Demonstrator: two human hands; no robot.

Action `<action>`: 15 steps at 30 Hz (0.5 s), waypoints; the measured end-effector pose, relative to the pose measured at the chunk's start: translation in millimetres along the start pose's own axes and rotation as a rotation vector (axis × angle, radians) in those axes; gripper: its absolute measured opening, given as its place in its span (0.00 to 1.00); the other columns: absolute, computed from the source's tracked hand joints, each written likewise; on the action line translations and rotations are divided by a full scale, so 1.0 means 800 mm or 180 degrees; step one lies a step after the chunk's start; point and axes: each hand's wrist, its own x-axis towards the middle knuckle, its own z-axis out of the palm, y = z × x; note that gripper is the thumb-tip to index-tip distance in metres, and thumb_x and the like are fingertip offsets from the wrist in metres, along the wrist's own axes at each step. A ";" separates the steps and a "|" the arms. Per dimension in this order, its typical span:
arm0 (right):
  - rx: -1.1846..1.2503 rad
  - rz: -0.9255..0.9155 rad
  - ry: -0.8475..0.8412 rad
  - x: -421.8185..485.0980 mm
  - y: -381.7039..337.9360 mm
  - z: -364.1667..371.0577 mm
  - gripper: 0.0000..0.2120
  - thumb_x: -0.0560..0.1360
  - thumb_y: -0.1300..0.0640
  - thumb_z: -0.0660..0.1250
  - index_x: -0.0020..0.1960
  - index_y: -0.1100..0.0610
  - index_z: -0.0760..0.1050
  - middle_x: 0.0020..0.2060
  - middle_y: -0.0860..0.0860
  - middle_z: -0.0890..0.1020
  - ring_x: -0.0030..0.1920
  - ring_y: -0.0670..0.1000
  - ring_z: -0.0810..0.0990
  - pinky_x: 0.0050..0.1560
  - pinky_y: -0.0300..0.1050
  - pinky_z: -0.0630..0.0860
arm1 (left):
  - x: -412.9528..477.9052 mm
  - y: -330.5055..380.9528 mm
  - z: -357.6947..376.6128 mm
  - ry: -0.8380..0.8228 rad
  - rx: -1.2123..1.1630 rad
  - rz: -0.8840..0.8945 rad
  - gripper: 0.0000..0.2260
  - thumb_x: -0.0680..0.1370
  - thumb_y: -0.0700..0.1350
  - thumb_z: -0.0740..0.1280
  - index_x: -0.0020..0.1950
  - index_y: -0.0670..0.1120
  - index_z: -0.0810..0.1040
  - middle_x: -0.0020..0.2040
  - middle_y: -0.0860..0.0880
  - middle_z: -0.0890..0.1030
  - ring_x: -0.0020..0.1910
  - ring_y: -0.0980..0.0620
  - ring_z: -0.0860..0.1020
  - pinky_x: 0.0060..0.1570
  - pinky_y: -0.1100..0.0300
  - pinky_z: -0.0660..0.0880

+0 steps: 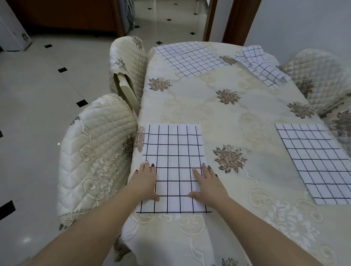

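Here both hands lie flat and apart, fingers straight, clamped on nothing: the left hand [144, 180] presses the near left edge of the checked cloth [172, 149] and the right hand [207, 185] its near right edge. The checked cloth lies spread flat at the near left corner of the surface [192, 105], with a quilted chair [96, 149] just left of it. It looks thin, soft and light, likely to slide or wrinkle, so pinching two corners seems the best hold. Right of it lies a second cloth [319, 162]; well beyond it, a third cloth [190, 58] and a crumpled cloth [263, 66]
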 end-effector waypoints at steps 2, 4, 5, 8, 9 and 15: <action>0.0040 0.0108 -0.0015 -0.007 0.008 -0.003 0.44 0.73 0.37 0.64 0.79 0.49 0.44 0.78 0.55 0.42 0.78 0.57 0.42 0.76 0.55 0.50 | -0.001 -0.003 0.000 0.0012 -0.0158 0.0020 0.53 0.67 0.59 0.75 0.78 0.39 0.46 0.78 0.38 0.45 0.78 0.41 0.45 0.75 0.46 0.55; 0.0291 0.0216 0.0033 -0.013 0.007 -0.009 0.43 0.73 0.40 0.66 0.78 0.51 0.47 0.78 0.56 0.46 0.78 0.57 0.46 0.76 0.53 0.52 | -0.002 -0.009 0.002 0.0138 -0.0651 -0.0046 0.47 0.69 0.57 0.74 0.78 0.41 0.51 0.79 0.40 0.48 0.78 0.43 0.48 0.74 0.50 0.57; 0.0572 0.0342 0.0165 -0.015 0.006 -0.011 0.41 0.74 0.43 0.67 0.78 0.52 0.50 0.77 0.57 0.51 0.77 0.57 0.50 0.74 0.52 0.56 | -0.003 -0.013 0.002 0.0325 -0.1041 -0.0173 0.42 0.71 0.54 0.73 0.78 0.43 0.55 0.78 0.40 0.51 0.78 0.44 0.52 0.73 0.52 0.59; 0.1465 0.0935 0.0894 -0.019 0.012 -0.019 0.30 0.74 0.51 0.68 0.73 0.57 0.62 0.68 0.59 0.68 0.68 0.59 0.66 0.62 0.49 0.68 | -0.010 -0.026 0.003 0.1210 -0.2033 -0.0815 0.26 0.75 0.43 0.70 0.72 0.42 0.68 0.68 0.39 0.69 0.64 0.42 0.71 0.59 0.54 0.70; 0.1671 0.1125 0.1032 -0.018 0.017 -0.021 0.27 0.74 0.53 0.68 0.71 0.58 0.65 0.65 0.59 0.71 0.65 0.59 0.69 0.58 0.47 0.69 | -0.011 -0.031 0.003 0.1326 -0.2262 -0.1045 0.22 0.75 0.41 0.69 0.68 0.40 0.71 0.64 0.39 0.73 0.56 0.43 0.74 0.50 0.56 0.73; 0.2072 0.1571 0.0582 -0.004 0.022 -0.031 0.14 0.72 0.57 0.68 0.33 0.58 0.67 0.29 0.50 0.71 0.30 0.49 0.70 0.27 0.38 0.63 | -0.003 -0.051 0.005 0.1035 -0.2982 -0.1570 0.06 0.69 0.36 0.71 0.40 0.45 0.76 0.37 0.44 0.80 0.37 0.46 0.77 0.41 0.57 0.76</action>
